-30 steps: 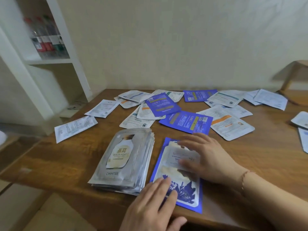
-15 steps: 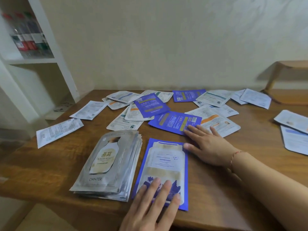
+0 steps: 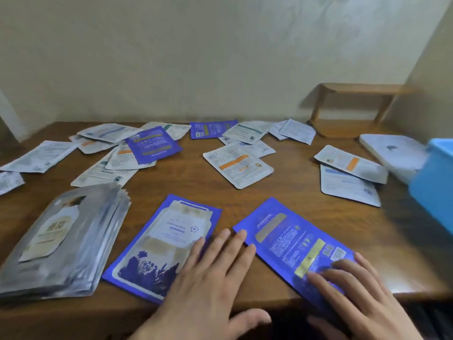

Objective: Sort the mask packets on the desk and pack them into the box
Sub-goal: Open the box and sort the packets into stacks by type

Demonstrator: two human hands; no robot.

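A face-up blue mask packet [image 3: 169, 244] lies near the desk's front edge. My left hand [image 3: 206, 285] rests flat beside it, fingers spread, fingertips on its right edge. To the right a second blue packet [image 3: 291, 241] lies printed back up and slanted, its near corner over the desk edge. My right hand [image 3: 355, 290] presses its fingers on that near end, thumb below the edge. A stack of silver packets [image 3: 61, 236] sits at the left. Several white and blue packets [image 3: 239, 165] are scattered farther back. The blue box [image 3: 434, 185] is at the right edge.
A white flat lid or tray [image 3: 392, 153] lies behind the blue box. A small wooden shelf [image 3: 355, 106] stands in the back right corner against the wall. Bare wooden desk [image 3: 282, 192] shows between the near packets and the scattered ones.
My right hand has reached to the blue packet in the middle and slid it back to the front edge. The view has swung right, bringing the blue box into sight. My left hand stayed put.
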